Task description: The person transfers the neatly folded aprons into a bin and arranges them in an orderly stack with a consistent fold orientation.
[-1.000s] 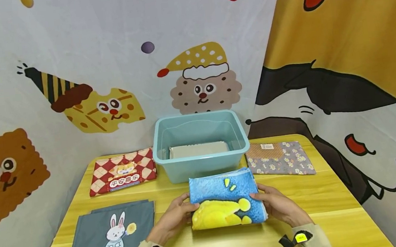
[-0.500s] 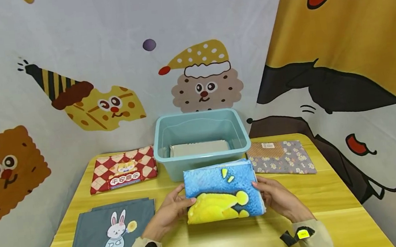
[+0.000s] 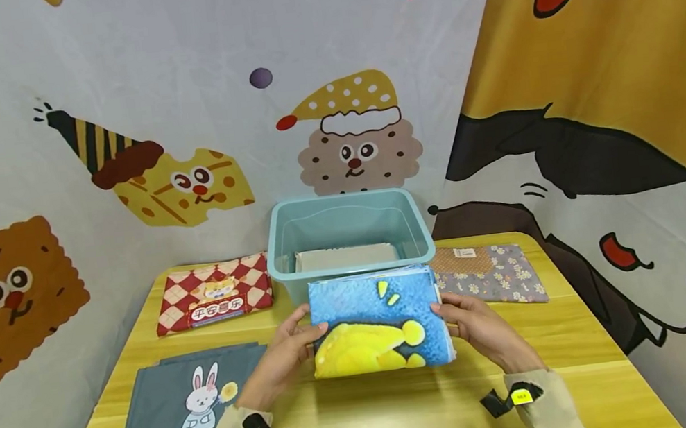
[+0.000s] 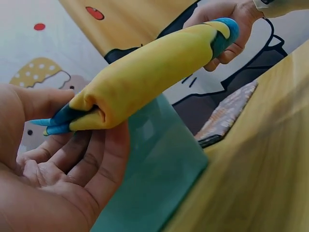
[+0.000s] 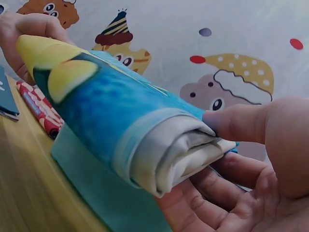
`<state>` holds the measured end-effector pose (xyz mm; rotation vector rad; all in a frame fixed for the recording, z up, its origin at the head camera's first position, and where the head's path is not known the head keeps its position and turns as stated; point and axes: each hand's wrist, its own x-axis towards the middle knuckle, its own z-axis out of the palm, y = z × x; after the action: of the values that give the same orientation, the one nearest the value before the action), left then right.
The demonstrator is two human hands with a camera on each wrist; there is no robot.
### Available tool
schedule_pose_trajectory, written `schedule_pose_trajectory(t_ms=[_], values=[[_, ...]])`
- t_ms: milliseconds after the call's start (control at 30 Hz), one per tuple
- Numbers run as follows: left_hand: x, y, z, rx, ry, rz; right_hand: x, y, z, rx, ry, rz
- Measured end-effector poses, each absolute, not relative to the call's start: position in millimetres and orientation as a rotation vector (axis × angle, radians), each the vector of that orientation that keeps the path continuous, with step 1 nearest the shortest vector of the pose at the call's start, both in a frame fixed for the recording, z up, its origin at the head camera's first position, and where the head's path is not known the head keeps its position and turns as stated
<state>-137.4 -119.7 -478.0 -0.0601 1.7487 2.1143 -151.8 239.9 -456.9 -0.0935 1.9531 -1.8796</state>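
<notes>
A folded cloth (image 3: 373, 322), blue with a yellow print, is held up over the table between my two hands. My left hand (image 3: 285, 351) pinches its left end, thumb on top and fingers beneath, as the left wrist view also shows. At the other end my right hand (image 3: 483, 328) grips it the same way. White inner layers of the folded cloth (image 5: 174, 150) show at that end in the right wrist view. Just beyond it stands a light blue plastic bin (image 3: 287, 276), its front wall partly hidden by the cloth. A flat pale piece (image 3: 345, 256) lies inside the bin.
On the wooden table (image 3: 560, 365), a red checked folded cloth (image 3: 213, 294) lies left of the bin and a grey floral one (image 3: 500, 274) right of it. A dark grey folded cloth with a rabbit (image 3: 174, 399) lies front left. A printed curtain (image 3: 176, 64) hangs behind.
Both hands have raised the folded cloth and moved it forward and slightly left, so that it now overlaps the bin's front wall in the head view. The other cloths and the bin stay put.
</notes>
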Motion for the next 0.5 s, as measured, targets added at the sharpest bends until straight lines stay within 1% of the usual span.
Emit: schedule_pose_trajectory(t_ms=[167, 500], values=[[-144, -121, -463, -0.059, 1.835, 2.117, -156, 235, -444, -0.075, 2.027, -1.874], [-166, -128, -438, 0.031, 2.022, 2.073, -174, 226, -421, -0.063, 2.127, -1.868]])
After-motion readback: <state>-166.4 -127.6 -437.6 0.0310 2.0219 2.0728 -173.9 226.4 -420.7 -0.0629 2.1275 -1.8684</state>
